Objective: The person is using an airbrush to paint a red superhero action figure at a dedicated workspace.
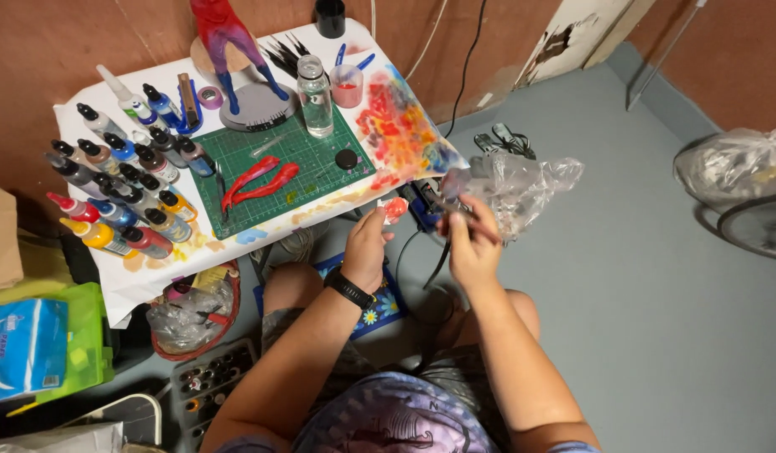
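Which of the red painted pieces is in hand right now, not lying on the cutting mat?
The small red piece pinched in the left hand, off the table edge. The two long curved red pieces lie untouched on the green cutting mat.

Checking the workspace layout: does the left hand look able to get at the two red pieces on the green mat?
Probably not at once: the left hand is pinching a small red piece. Otherwise the way to the red pieces on the green mat looks free, close ahead.

A small red painted piece (395, 209) is pinched upright in the left hand (367, 247), just off the table's front corner; the right hand (472, 243) grips an airbrush (449, 204) beside it.
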